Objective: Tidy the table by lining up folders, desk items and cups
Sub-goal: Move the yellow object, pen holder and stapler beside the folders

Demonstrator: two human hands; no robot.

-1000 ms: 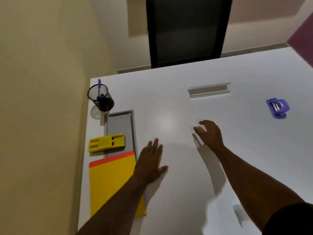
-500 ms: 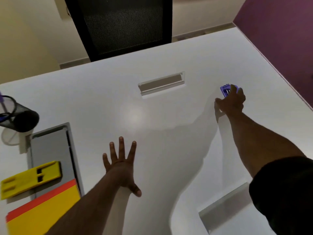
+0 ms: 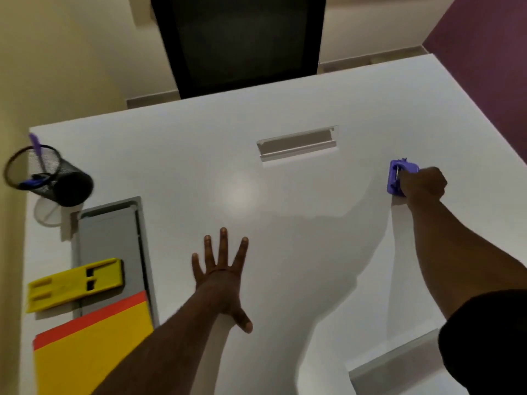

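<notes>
My right hand (image 3: 422,185) reaches far right and is closed around a small purple hole punch (image 3: 397,175) that rests on the white table (image 3: 285,195). My left hand (image 3: 221,276) lies flat on the table near the middle, fingers spread, holding nothing. At the left edge lie a yellow folder with a red strip (image 3: 91,349), a flat yellow desk item (image 3: 75,283) and a black mesh pen cup (image 3: 45,175) with purple pens in it.
A grey cable tray (image 3: 111,240) is set into the table under the yellow item. Another recessed slot (image 3: 298,143) sits at the far middle, a third (image 3: 393,363) near the front right. A black chair back (image 3: 239,44) stands beyond the far edge. A purple wall (image 3: 484,47) is at right.
My right hand stretched out to the right and closed on the purple hole punch. My left hand stayed flat on the table. The view swung right, then back a little.
</notes>
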